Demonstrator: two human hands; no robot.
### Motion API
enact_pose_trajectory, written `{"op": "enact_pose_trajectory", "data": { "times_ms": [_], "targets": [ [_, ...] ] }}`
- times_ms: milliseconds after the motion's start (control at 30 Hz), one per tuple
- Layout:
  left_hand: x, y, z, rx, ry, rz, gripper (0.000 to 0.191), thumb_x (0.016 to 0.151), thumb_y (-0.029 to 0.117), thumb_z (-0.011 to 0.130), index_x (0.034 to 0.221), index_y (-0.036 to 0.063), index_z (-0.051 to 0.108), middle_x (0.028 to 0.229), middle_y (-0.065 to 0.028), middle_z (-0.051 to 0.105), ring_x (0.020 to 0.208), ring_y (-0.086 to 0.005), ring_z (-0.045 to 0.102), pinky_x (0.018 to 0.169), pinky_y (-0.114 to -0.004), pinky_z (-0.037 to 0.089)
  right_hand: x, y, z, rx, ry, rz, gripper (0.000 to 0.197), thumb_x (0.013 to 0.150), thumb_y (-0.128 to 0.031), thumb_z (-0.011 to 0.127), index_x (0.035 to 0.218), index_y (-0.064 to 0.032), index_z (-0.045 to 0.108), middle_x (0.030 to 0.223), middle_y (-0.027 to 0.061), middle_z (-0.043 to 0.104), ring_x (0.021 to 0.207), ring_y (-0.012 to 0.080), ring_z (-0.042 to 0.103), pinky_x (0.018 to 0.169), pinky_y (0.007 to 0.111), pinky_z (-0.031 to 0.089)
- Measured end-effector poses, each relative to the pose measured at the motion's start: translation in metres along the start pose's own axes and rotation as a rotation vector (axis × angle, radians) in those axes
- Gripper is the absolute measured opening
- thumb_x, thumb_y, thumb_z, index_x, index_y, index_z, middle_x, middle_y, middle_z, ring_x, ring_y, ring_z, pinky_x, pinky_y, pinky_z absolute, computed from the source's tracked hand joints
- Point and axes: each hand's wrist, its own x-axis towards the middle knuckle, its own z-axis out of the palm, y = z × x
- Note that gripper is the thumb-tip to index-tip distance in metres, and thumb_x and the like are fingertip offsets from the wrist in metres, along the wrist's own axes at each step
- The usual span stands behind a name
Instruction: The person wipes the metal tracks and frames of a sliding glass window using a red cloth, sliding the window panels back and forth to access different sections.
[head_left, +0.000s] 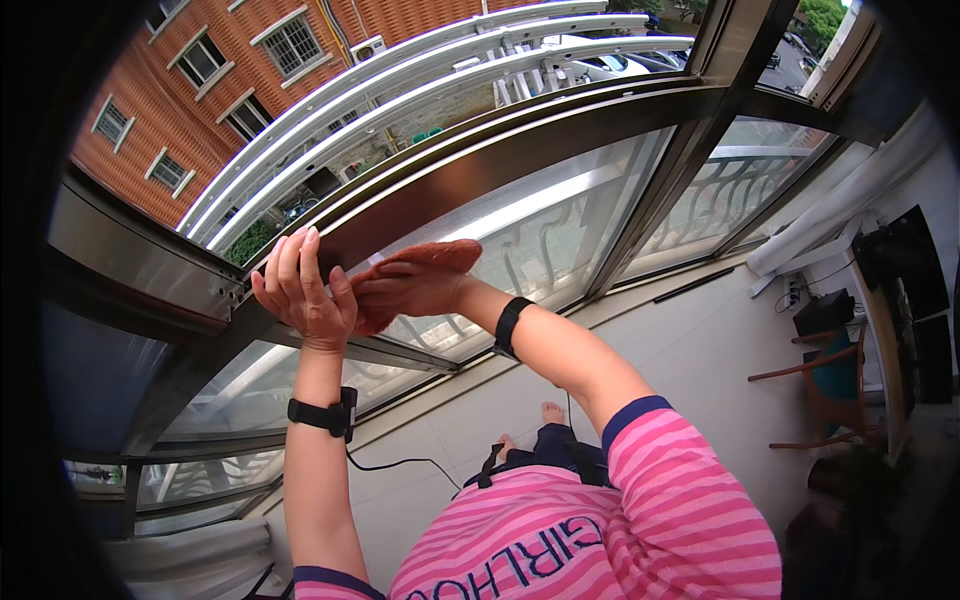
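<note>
My right hand (420, 291) lies against a reddish-brown cloth (450, 257), which is pressed to the lower glass pane (517, 217) just under the window rail. Left of it, my left hand (304, 292) has its fingers raised and slightly spread at the dark metal window rail (442, 180), near the corner with an upright post. Its thumb is beside the cloth's left edge. No object shows in the left hand, and what its palm touches is hidden.
White metal railings (420, 82) run outside the open upper window. A metal sash frame (142, 255) stands at the left. Below are a pale tiled floor (630, 352) and a black strip (694, 285). A wooden chair (832, 375) and desk (881, 330) are at the right. Cables trail from black wrist straps.
</note>
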Motion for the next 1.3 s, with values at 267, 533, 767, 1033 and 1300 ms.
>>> {"op": "enact_pose_trajectory", "data": {
  "times_ms": [267,533,767,1033,1300],
  "targets": [
    [0.004,0.004,0.005,0.065,0.070,0.002,0.036,0.096,0.026,0.040,0.126,0.0087,0.050,0.121,-0.0051,0.056,0.116,-0.0224,0.050,0.107,-0.040,0.017,-0.188,0.095,-0.063,-0.299,0.349,0.574,0.032,0.069,-0.022,0.064,0.100,-0.0200,0.061,0.118,0.0018,0.054,0.114,0.0286,0.049,0.096,0.043,0.041],
    [0.005,0.004,0.006,0.078,0.074,-0.006,0.033,0.096,0.023,0.041,0.123,0.0072,0.051,0.120,-0.0060,0.057,0.115,-0.0229,0.050,0.107,-0.039,0.018,-0.243,0.178,-0.095,-0.243,0.726,1.087,0.049,0.078,-0.005,0.051,0.126,0.0009,0.045,0.131,0.0297,0.038,0.121,0.0458,0.037,0.104,0.044,0.029],
    [0.006,0.006,0.003,0.156,0.035,-0.023,0.035,0.093,0.025,0.044,0.125,0.0094,0.049,0.121,-0.0057,0.055,0.115,-0.0230,0.050,0.106,-0.040,0.018,-0.183,0.116,0.000,-0.292,0.988,1.428,0.049,0.088,-0.001,0.041,0.135,0.0015,0.026,0.130,0.0239,0.041,0.115,0.0368,0.046,0.102,0.039,0.032],
    [0.005,0.008,0.011,0.171,0.018,-0.042,0.036,0.095,0.031,0.041,0.125,0.0133,0.048,0.122,-0.0050,0.053,0.117,-0.0219,0.048,0.108,-0.040,0.015,-0.074,0.024,0.055,1.876,1.271,2.167,0.038,0.092,-0.008,0.031,0.127,-0.0119,0.045,0.133,0.0071,0.049,0.116,0.0262,0.050,0.096,0.041,0.043],
    [0.004,0.013,-0.014,0.057,-0.121,-0.167,0.042,0.086,0.028,0.054,0.127,0.0197,0.049,0.126,-0.0013,0.048,0.124,-0.0206,0.039,0.110,-0.041,0.013,-0.052,0.100,-0.105,2.965,0.332,2.050,0.038,0.096,-0.022,0.032,0.126,-0.0010,0.042,0.124,0.0240,0.046,0.120,0.0335,0.043,0.100,0.047,0.039]
  ]
}}
